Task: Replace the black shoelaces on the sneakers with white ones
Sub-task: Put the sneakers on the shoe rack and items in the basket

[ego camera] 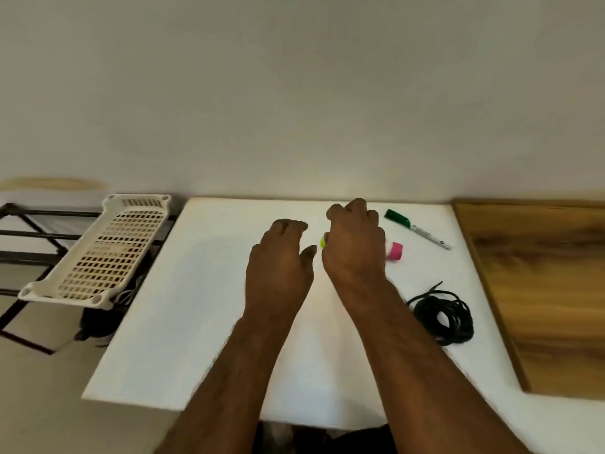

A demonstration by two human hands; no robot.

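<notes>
Already stripped, by the look of it: black shoelaces [443, 317] lying in a loose coil on the white surface [196, 322], near its right edge, just beside the right forearm. No sneakers on the surface at all; only something dark and blurred on the floor under the rack to the left, possibly shoes, too smeared to call. No white laces in plain sight either.

Further out, left hand [278, 267] hovering palm down over the middle of the surface, fingers loosely curled, thumb out to the side, holding nothing. Just beside it, right hand [355, 244] raised a little further away, fingers curled downward; hard to tell whether closed on anything. Small yellow-green thing [323, 241] peeking out at its thumb side and pink thing [395, 251] showing past its far side, both partly hidden, touching or merely behind, impossible to say.

Beyond those, green marker [417, 228] lying slantwise near the far right corner. Off to the left, cream plastic tray [98, 250] tilted on a dark metal rack [32, 237].

Probably between steps: old laces off, new ones not yet begun. Next move likely calls for finding the white laces and bringing a sneaker up onto the surface.
</notes>
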